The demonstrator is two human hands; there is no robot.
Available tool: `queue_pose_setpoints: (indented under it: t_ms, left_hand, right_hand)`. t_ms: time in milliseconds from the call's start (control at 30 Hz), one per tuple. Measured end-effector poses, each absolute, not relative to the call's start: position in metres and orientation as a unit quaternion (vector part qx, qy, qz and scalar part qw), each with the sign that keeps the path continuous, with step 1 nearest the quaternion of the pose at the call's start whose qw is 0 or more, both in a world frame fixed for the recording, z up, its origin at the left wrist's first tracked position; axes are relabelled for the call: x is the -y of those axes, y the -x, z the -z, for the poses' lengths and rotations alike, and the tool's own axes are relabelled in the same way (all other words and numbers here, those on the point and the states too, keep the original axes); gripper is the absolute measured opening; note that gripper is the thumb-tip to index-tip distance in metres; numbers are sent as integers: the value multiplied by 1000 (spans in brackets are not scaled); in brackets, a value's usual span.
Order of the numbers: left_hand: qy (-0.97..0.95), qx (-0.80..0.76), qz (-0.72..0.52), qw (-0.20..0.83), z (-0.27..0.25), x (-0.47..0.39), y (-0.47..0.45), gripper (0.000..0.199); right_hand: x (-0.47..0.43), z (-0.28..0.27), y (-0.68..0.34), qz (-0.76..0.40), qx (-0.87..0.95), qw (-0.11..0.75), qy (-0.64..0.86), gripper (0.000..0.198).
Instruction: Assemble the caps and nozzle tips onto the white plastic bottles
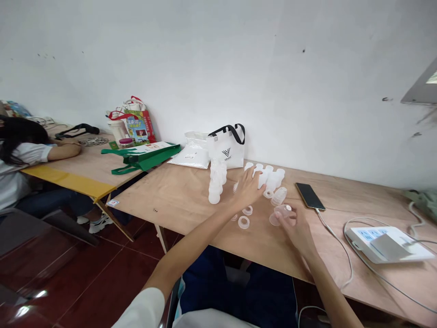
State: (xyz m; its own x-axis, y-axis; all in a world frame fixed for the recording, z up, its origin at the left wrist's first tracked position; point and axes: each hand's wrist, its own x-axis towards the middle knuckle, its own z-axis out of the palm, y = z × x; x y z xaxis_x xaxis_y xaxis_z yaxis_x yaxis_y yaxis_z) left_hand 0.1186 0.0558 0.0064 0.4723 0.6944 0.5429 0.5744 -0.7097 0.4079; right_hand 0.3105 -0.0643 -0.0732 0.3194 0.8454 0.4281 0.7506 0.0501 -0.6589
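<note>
My left hand reaches over the table with its fingers apart, at the near edge of a cluster of frosted white plastic containers. Part of that cluster is hidden behind the fingers, and I see nothing gripped there. Low on the right, my right hand pinches a clear plastic cup-shaped piece, tilted close to the tabletop. Beyond it lie more clear cup-shaped pieces. Several translucent rings, one being the nearest ring, rest between my hands. Another group of frosted containers stands left of my left hand.
A white bag with black handles and a white plastic package stand against the wall. A phone on a cable and a white power strip lie right. At the left table, beside a green bag, sits a person.
</note>
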Motion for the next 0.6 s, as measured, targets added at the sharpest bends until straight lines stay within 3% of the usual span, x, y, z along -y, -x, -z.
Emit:
queue_pose_setpoints:
  t_ms: [100,367,600]
  left_hand:
    - [-856,-404,-320,33,-4,-84,-143,46]
    - [-881,-388,-269,-6,7,-107,-175,52]
    - [-901,-404,-152,40,0,-109,-192,58]
  right_hand:
    - [79,70,-310,-7,589,453,670,53]
    - [112,100,-309,-17,648,345,679,51]
    - [113,99,-311,-60,621,393,676,53]
